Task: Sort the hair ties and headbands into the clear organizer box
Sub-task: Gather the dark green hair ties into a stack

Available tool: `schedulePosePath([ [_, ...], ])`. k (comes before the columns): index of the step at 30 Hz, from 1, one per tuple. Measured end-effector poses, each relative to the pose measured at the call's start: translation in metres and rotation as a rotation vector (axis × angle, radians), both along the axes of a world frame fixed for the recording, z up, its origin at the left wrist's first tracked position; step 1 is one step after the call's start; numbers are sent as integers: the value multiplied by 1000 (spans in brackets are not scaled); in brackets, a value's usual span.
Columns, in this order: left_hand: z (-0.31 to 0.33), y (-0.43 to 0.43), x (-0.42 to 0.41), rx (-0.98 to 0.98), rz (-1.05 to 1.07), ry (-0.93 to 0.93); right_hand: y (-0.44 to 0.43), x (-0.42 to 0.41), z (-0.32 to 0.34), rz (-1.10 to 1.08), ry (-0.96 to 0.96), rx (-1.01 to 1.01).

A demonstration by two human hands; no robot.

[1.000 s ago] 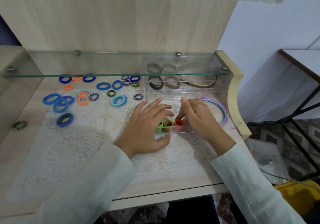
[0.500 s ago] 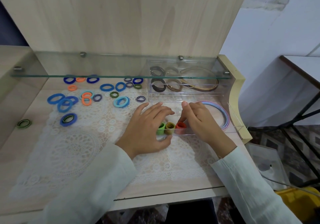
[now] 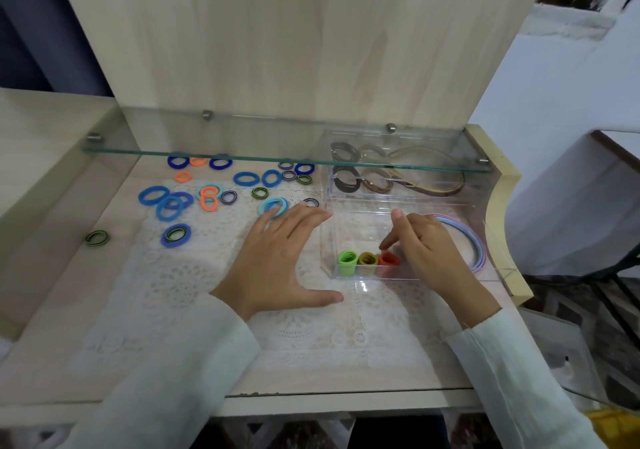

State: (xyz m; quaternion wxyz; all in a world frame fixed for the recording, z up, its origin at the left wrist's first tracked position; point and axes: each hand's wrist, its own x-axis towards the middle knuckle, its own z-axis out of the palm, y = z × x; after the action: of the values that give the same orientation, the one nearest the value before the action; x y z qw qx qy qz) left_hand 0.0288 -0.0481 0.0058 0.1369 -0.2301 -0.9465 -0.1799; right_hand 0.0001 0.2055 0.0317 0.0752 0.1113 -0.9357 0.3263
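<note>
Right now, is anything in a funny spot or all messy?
One green-and-black striped hair tie lies alone on the bare wooden desk at the far left, off the lace mat and apart from the other loose hair ties. Nothing looks spilled or broken.

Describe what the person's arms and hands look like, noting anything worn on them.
Both the left hand and the right hand are bare: no gloves, rings or watch show. The left sleeve and right sleeve are long, loose, plain pale off-white cloth, ending at the wrists.
</note>
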Motion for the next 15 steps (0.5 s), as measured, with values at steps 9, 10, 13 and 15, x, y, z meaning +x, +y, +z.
schedulePosePath([
  [9, -9, -39, 7, 73, 294, 27, -70, 6, 11, -36, 203, -95],
  [10, -11, -42, 7, 66, 350, 42, -82, 8, 13, -37, 211, -91],
  [13, -19, -54, 8, 40, 467, 127, -114, 16, 16, -30, 259, 13],
  [15, -24, -63, 10, 15, 537, 215, -134, 18, 13, 7, 289, 52],
])
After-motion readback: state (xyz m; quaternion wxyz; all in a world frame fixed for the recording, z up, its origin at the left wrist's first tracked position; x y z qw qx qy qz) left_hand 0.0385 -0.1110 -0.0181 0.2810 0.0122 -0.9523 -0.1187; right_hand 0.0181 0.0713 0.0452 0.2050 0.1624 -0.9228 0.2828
